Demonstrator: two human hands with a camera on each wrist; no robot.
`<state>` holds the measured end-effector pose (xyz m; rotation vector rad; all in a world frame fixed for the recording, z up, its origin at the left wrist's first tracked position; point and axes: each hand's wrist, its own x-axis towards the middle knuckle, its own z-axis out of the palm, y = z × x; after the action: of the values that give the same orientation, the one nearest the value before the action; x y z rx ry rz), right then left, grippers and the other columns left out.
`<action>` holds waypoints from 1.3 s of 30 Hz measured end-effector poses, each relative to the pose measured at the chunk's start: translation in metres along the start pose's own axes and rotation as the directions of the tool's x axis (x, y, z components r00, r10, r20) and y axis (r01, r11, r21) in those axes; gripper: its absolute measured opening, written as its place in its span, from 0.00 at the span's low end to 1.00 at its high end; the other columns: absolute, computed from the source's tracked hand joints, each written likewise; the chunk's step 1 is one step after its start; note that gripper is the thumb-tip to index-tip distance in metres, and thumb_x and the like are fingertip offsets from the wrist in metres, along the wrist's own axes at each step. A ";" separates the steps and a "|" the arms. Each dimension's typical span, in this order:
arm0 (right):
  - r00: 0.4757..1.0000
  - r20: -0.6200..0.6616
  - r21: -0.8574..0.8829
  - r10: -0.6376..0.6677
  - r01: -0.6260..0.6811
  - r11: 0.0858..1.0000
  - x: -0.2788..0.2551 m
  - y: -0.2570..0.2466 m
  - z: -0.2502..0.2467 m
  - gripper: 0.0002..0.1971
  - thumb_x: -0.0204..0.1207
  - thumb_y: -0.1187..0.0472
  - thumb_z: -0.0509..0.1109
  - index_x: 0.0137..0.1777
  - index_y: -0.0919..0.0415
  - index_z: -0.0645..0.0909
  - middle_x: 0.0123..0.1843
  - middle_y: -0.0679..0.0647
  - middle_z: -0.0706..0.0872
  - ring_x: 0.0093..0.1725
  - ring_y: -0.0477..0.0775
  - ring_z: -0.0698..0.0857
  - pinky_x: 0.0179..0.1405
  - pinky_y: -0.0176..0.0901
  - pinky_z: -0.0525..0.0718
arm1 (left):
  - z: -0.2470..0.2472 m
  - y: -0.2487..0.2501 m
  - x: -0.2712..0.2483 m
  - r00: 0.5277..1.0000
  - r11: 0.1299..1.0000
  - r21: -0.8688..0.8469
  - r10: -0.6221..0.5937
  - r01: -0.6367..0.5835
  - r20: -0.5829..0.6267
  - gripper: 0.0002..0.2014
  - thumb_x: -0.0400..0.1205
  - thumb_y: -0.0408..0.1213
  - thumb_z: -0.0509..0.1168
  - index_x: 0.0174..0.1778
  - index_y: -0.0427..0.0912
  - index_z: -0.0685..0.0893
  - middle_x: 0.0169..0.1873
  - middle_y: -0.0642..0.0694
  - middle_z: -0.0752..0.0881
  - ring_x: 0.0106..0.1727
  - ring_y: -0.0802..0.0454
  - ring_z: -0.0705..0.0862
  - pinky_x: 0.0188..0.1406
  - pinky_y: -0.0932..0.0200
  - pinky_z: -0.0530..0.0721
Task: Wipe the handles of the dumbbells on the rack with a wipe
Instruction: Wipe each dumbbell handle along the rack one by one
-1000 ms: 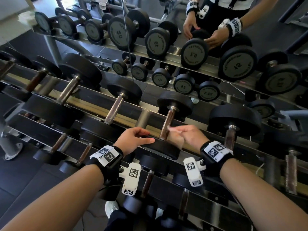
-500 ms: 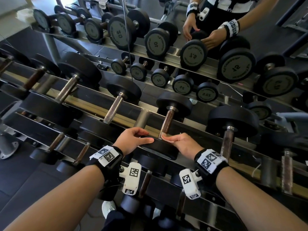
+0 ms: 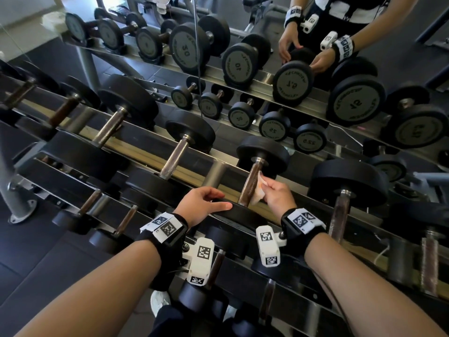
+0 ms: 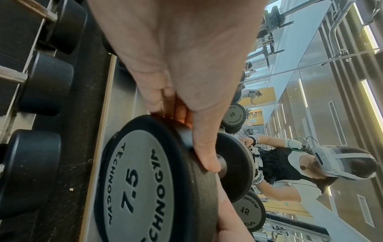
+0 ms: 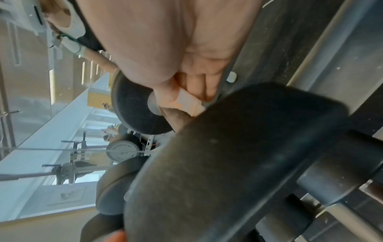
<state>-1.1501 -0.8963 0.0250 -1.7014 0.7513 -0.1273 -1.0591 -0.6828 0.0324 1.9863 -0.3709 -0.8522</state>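
A black 7.5 dumbbell [image 4: 143,183] lies on the upper rail of the rack [image 3: 136,147], its brown knurled handle [image 3: 251,181] pointing away from me. My left hand [image 3: 215,198] grips the rim of its near disc [image 3: 240,215], thumb across the top and fingers behind. My right hand [image 3: 267,189] pinches a small white wipe [image 3: 258,190] and presses it on the right side of the handle, about halfway along. In the right wrist view the wipe [image 5: 189,103] sits between thumb and fingers on the handle [image 5: 176,118], behind the near disc [image 5: 228,163].
Heavier dumbbells lie close on both sides, one at the left [image 3: 175,159] and one at the right [image 3: 340,210]. A lower tier of smaller dumbbells [image 3: 124,222] sits under my wrists. A mirror [image 3: 267,57] behind the rack reflects the weights and me.
My right hand has slid the wipe from the handle's near end up along its right side. The left hand has kept its hold on the near disc.
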 end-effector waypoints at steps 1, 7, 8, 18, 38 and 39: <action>1.000 0.023 0.022 0.009 -0.010 1.000 -0.004 0.006 0.001 0.17 0.86 0.65 0.63 0.73 0.59 0.81 0.63 0.46 0.86 0.61 0.42 0.83 0.64 0.28 0.74 | 0.000 0.000 0.000 1.000 1.000 0.001 -0.003 0.003 -0.002 0.20 0.65 0.56 0.81 0.51 0.60 0.87 0.47 0.61 0.89 0.50 0.68 0.84 0.44 0.74 0.75; 0.984 0.160 0.109 0.080 -0.098 0.989 -0.019 0.020 -0.010 0.12 0.84 0.67 0.66 0.60 0.57 0.89 0.53 0.50 0.92 0.55 0.48 0.88 0.63 0.40 0.82 | 0.000 0.001 0.000 1.000 1.000 -0.012 -0.012 0.013 0.007 0.19 0.66 0.54 0.80 0.51 0.59 0.87 0.48 0.60 0.88 0.51 0.67 0.84 0.42 0.74 0.73; 0.988 0.092 0.174 0.120 -0.135 0.975 -0.016 0.019 -0.014 0.13 0.84 0.69 0.65 0.63 0.63 0.87 0.52 0.54 0.92 0.52 0.51 0.89 0.60 0.43 0.84 | 0.000 0.002 0.000 1.000 1.000 -0.010 -0.013 0.013 0.008 0.19 0.67 0.54 0.80 0.51 0.59 0.87 0.48 0.60 0.87 0.51 0.66 0.84 0.42 0.74 0.73; 0.965 -0.170 0.312 0.200 -0.140 0.940 0.019 0.008 -0.020 0.08 0.86 0.66 0.62 0.60 0.55 0.73 0.64 0.62 0.80 0.60 0.60 0.84 0.45 0.47 0.86 | 0.000 0.003 -0.002 1.000 1.000 -0.002 -0.022 0.022 0.006 0.20 0.65 0.57 0.80 0.52 0.61 0.86 0.49 0.61 0.87 0.52 0.66 0.83 0.43 0.72 0.73; 0.951 -0.168 -0.376 -0.259 0.181 0.909 0.027 -0.009 -0.018 0.09 0.78 0.57 0.75 0.55 0.53 0.92 0.47 0.49 0.85 0.49 0.49 0.83 0.50 0.33 0.73 | -0.002 0.004 -0.003 1.000 1.000 0.009 -0.014 0.013 0.018 0.21 0.66 0.58 0.78 0.54 0.62 0.85 0.52 0.62 0.85 0.56 0.65 0.81 0.45 0.70 0.72; 0.959 -0.160 -0.363 -0.235 0.165 0.917 0.029 -0.011 -0.017 0.09 0.78 0.57 0.75 0.56 0.55 0.92 0.45 0.49 0.87 0.47 0.49 0.84 0.46 0.30 0.74 | -0.002 0.004 -0.003 1.000 1.000 0.013 -0.014 0.013 0.021 0.21 0.66 0.59 0.78 0.53 0.62 0.85 0.52 0.62 0.85 0.56 0.65 0.81 0.46 0.70 0.72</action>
<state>-1.1307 -0.9250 0.0313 -2.1272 0.7779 -0.3301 -1.0596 -0.6822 0.0379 1.9957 -0.3762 -0.8816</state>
